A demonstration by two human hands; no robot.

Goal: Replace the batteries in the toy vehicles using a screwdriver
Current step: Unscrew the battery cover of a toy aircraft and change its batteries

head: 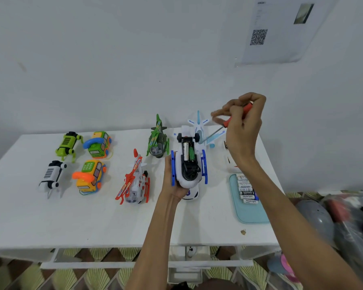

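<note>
My left hand [172,182] grips the white helicopter [190,174] belly-up, so its open battery bay [188,152] faces me. My right hand [244,130] pinches the red screwdriver [226,123], held clear beyond the toy. Spare batteries [246,191] wait on the tray [253,215] beneath that wrist.

screwdriver tip [206,140] blurred; toy [231,164] behind right hand [242,126] mostly hidden

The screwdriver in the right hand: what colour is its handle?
The screwdriver handle is red, gripped by the right hand; the head view shows it.
</note>
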